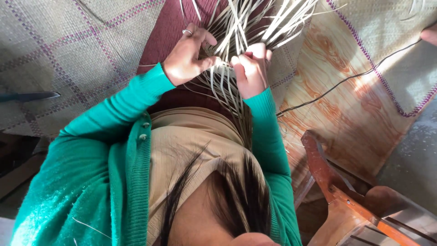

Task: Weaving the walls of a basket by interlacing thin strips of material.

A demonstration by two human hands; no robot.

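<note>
A bundle of pale flat weaving strips [255, 20] fans out over my lap, which is covered in dark red cloth [166, 27]. My left hand [186, 54], with a ring on one finger, pinches several strips at the weave's edge. My right hand [251, 68] grips strips just beside it, fingers curled over them. The two hands almost touch. Below them the strips run together into a narrow woven band [227, 91] toward my body. Both arms wear green knit sleeves.
A woven mat [68, 50] with purple lines lies on the floor to the left, with a dark knife [27, 96] on it. A black cable [346, 79] crosses wood-patterned flooring on the right. A wooden chair frame [346, 200] stands at lower right. Another person's fingers [430, 34] show at the right edge.
</note>
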